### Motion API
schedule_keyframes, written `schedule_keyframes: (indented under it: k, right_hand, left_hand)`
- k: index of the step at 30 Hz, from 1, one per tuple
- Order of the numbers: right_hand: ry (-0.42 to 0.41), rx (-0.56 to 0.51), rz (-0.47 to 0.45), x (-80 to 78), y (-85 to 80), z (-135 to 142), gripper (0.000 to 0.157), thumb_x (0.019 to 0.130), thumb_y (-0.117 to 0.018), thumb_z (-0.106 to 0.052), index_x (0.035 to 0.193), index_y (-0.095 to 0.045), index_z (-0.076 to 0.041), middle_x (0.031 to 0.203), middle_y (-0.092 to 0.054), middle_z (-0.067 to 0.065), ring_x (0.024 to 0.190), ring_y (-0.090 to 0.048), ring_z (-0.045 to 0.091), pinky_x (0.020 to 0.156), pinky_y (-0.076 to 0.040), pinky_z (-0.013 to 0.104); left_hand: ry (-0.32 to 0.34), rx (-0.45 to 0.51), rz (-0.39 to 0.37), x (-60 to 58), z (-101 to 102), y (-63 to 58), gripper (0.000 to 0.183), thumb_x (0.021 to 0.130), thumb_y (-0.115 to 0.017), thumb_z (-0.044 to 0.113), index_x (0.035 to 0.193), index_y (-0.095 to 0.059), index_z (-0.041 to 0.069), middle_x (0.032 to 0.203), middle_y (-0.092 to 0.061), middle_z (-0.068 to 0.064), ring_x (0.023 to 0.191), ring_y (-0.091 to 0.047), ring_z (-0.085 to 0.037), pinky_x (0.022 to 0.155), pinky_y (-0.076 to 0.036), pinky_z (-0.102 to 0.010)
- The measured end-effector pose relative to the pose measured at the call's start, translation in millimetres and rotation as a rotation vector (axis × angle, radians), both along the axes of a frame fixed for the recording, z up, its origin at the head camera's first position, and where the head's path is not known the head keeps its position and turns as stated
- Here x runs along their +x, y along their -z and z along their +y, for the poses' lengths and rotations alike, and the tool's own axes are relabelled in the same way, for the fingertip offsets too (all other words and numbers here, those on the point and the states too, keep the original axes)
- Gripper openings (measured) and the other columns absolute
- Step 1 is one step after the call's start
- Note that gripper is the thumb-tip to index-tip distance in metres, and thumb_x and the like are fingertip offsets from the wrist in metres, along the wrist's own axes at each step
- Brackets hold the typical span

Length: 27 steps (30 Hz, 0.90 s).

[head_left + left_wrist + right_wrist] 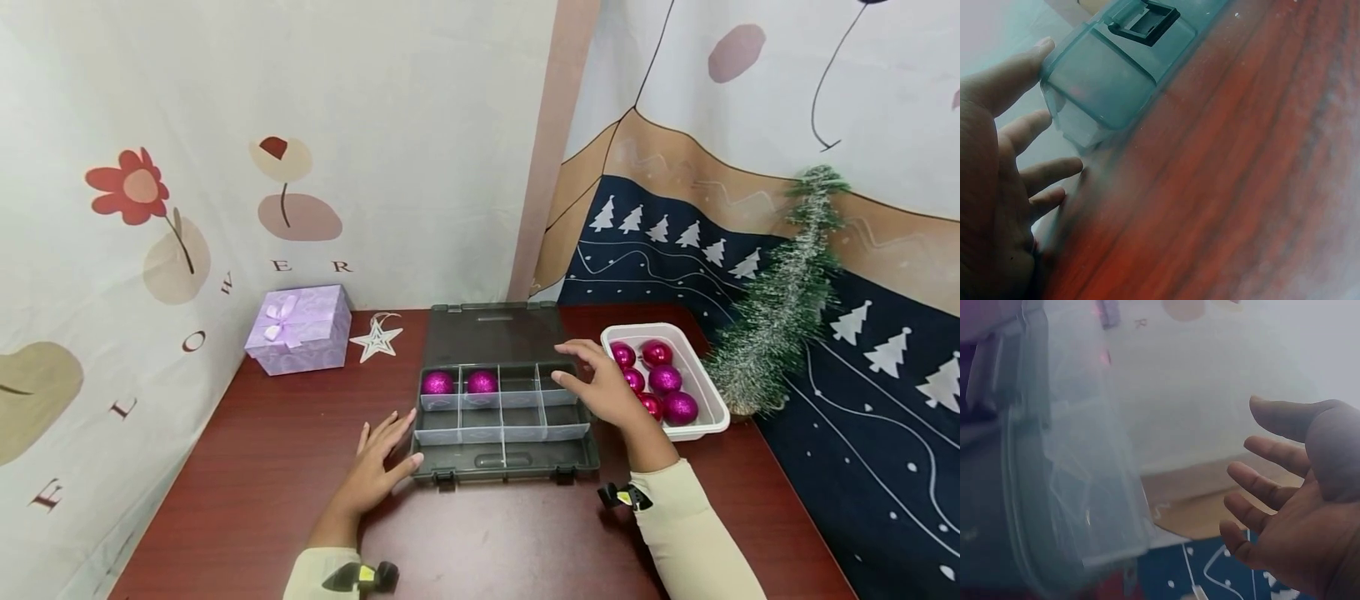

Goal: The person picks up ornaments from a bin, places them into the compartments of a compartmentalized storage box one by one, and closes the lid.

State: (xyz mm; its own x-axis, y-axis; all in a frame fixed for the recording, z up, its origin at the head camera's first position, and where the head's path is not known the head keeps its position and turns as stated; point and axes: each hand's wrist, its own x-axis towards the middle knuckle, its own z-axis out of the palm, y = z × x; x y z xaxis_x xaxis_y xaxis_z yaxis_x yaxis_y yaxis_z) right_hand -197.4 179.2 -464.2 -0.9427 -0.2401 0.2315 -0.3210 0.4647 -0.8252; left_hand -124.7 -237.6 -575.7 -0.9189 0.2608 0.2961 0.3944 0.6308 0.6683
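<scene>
A grey see-through divided box [480,459] lies with its lid [491,333] folded back toward the wall. Two glittery purple baubles [438,384] sit side by side in the left two compartments of its back row. My left hand [377,464] is at the box's left front corner, thumb and forefinger right at the edge, fingers spread; the left wrist view shows the fingertips along the box wall [1097,81]. Over the box's back right part hovers my right hand [606,385], fingers extended and nothing in them. The right wrist view shows its bare palm [1297,531].
A white tray [716,406] of several red and purple baubles [665,379] stands right of the box. Behind it is a small frosted Christmas tree [787,308]. A lilac gift box [300,329] and a white star ornament [377,340] are at the back left.
</scene>
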Motion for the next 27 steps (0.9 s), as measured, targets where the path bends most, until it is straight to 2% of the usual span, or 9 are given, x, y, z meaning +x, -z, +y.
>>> schedule_keyframes:
  k: [3, 11, 15, 17, 19, 22, 25, 26, 27]
  right_hand:
    - [0.032, 0.018, -0.008, 3.4, -1.0, 11, 0.047, 0.102, -0.077, -0.015, 0.146, -0.066, -0.003, 0.153, -0.059, 0.022, 0.141, -0.053, 0.045, 0.115, -0.047, 0.067]
    - [0.090, 0.051, -0.003, 8.6, -2.3, 42, 0.049, 0.103, -0.075, -0.016, 0.149, -0.063, -0.001, 0.159, -0.055, 0.027, 0.155, -0.042, 0.049, 0.125, -0.037, 0.075]
    - [0.124, 0.077, 0.016, 10.6, 0.6, 60, 0.050, 0.102, -0.076, -0.015, 0.148, -0.064, 0.001, 0.157, -0.056, 0.028, 0.149, -0.048, 0.050, 0.123, -0.042, 0.072]
    - [0.138, 0.082, 0.048, 11.5, 2.3, 68, 0.048, 0.101, -0.077, -0.012, 0.146, -0.065, 0.003, 0.154, -0.059, 0.028, 0.143, -0.052, 0.048, 0.120, -0.050, 0.057]
    - [0.151, 0.087, 0.089, 11.7, 3.7, 77, 0.045, 0.100, -0.078, -0.009, 0.142, -0.067, 0.004, 0.148, -0.064, 0.027, 0.135, -0.056, 0.045, 0.112, -0.053, 0.033]
    - [0.174, 0.086, 0.122, 12.3, 5.6, 89, 0.042, 0.099, -0.079, -0.006, 0.138, -0.069, 0.004, 0.142, -0.065, 0.027, 0.130, -0.056, 0.041, 0.103, -0.038, 0.005]
    - [0.191, 0.094, 0.103, 13.3, 7.3, 102, 0.040, 0.100, -0.078, -0.007, 0.137, -0.069, 0.004, 0.142, -0.064, 0.028, 0.133, -0.055, 0.039, 0.101, -0.029, -0.004]
    - [0.199, 0.104, 0.089, 13.9, 8.0, 106, 0.040, 0.101, -0.077, -0.008, 0.138, -0.068, 0.004, 0.144, -0.063, 0.028, 0.135, -0.054, 0.040, 0.102, -0.029, -0.003]
    - [0.204, 0.113, 0.072, 14.6, 7.6, 109, 0.041, 0.101, -0.076, -0.009, 0.139, -0.067, 0.005, 0.145, -0.063, 0.029, 0.137, -0.054, 0.042, 0.110, -0.034, 0.004]
  left_hand:
    - [-0.002, -0.002, -0.005, 0.1, 0, 0.5, 0.071, 0.098, -0.076, 0.031, 0.162, -0.053, 0.011, 0.164, -0.057, -0.018, 0.155, -0.043, -0.053, 0.124, -0.006, -0.086]
    - [-0.004, -0.001, -0.018, 0.4, -1, 1.1, 0.072, 0.097, -0.077, 0.032, 0.163, -0.053, 0.013, 0.164, -0.058, -0.016, 0.156, -0.043, -0.053, 0.125, -0.006, -0.086]
    - [-0.004, -0.005, -0.014, 0.0, -2, 1.5, 0.072, 0.097, -0.076, 0.032, 0.162, -0.054, 0.012, 0.163, -0.058, -0.017, 0.155, -0.043, -0.053, 0.125, -0.006, -0.086]
    - [-0.004, -0.007, -0.012, -0.1, -1, 1.5, 0.072, 0.097, -0.076, 0.033, 0.162, -0.054, 0.012, 0.164, -0.058, -0.017, 0.155, -0.043, -0.053, 0.125, -0.006, -0.086]
    - [-0.004, -0.005, -0.009, 0.1, -1, 1.4, 0.072, 0.097, -0.076, 0.033, 0.162, -0.054, 0.012, 0.163, -0.058, -0.017, 0.155, -0.043, -0.053, 0.124, -0.006, -0.086]
    - [-0.004, 0.002, -0.004, 0.1, -1, 1.7, 0.072, 0.097, -0.076, 0.033, 0.162, -0.054, 0.011, 0.163, -0.058, -0.018, 0.155, -0.043, -0.053, 0.124, -0.006, -0.086]
    - [-0.001, 0.008, -0.008, 0.2, -1, 1.8, 0.072, 0.098, -0.076, 0.032, 0.162, -0.053, 0.011, 0.164, -0.057, -0.018, 0.155, -0.043, -0.053, 0.125, -0.005, -0.086]
    - [0.000, 0.007, -0.008, 0.4, -1, 1.6, 0.072, 0.097, -0.077, 0.032, 0.162, -0.054, 0.011, 0.164, -0.057, -0.018, 0.155, -0.043, -0.053, 0.124, -0.005, -0.086]
    - [0.001, 0.006, -0.009, 0.6, -1, 1.2, 0.072, 0.097, -0.077, 0.032, 0.162, -0.054, 0.011, 0.164, -0.057, -0.017, 0.155, -0.043, -0.053, 0.124, -0.005, -0.086]
